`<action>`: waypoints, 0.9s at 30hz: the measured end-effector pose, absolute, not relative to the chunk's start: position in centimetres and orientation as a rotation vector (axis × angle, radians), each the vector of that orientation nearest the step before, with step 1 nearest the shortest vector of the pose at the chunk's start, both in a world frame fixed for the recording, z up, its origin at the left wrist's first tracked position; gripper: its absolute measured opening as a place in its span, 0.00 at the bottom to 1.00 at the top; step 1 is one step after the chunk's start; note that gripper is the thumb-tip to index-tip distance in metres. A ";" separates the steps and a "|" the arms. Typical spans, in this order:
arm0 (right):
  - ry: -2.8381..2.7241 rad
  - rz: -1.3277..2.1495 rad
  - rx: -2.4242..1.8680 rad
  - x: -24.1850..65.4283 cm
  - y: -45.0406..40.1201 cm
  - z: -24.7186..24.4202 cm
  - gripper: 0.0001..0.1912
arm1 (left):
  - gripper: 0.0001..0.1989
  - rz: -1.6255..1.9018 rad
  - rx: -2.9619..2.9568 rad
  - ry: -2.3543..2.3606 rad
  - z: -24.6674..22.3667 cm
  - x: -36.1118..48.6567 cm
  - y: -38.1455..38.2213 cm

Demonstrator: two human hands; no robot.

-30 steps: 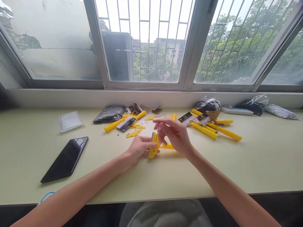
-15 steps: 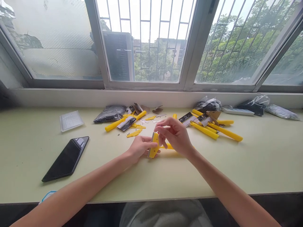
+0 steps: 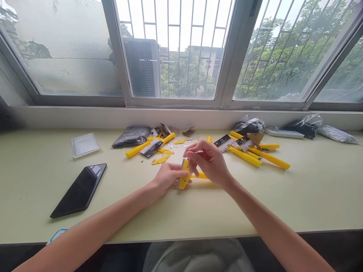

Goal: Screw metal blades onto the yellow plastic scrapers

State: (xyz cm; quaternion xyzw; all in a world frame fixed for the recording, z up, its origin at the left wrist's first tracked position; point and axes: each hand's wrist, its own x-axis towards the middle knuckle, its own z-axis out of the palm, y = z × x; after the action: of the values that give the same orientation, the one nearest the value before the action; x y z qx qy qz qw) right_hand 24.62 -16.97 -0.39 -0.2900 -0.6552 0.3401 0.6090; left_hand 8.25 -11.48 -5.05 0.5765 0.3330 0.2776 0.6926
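Yellow plastic is forming the body of the scraper, which the left hand is holding above the table, near the middle of its width. The left hand is closing around the scraper's head, thumb pressing on the flat face and fingertips showing beyond the far side. Right beside it, the right hand is curling inward with thumb and forefinger nearly meeting over the head's upper end; a small red item is showing at these fingers, mostly hidden by them. The scraper's handle is running rightward, passing partly behind the right hand.

Both forearms are crossing the table's straight front edge, leaving a wedge of smooth, pale green surface between them. More of that surface is stretching from the left forearm to the glossy black phone, and from the right forearm toward the table's right side.

Beyond the hands, the left pile of yellow scrapers is lying tangled with black-and-white cards, and a flat, angular yellow plate is resting just in front, near tiny screws. Thick, rounded handles are fanning out from the right pile of scrapers. Along the back, a wrinkled black plastic package and crinkled clear bags are lying near the wall, while a flat translucent packet is resting behind the phone.
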 end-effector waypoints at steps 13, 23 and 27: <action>-1.594 0.654 -0.793 25.8 -16.8 -0.4 0.10 | 0.21 0.639 1.249 0.777 -5.3 8.4 -11.4; -1.487 0.670 -0.752 25.1 -16.8 -0.9 0.13 | 0.20 0.635 1.284 0.775 -5.1 8.3 -11.5; -1.664 0.684 -0.672 25.5 -16.7 -0.9 0.15 | 0.21 0.632 1.287 0.787 -5.0 8.3 -11.5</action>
State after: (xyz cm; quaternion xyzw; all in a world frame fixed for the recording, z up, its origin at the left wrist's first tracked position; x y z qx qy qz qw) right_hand 25.49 -16.67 -0.85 -0.2867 -0.7098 0.2918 0.5735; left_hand 8.32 -11.54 -4.98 0.5739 0.3512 0.2821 0.6839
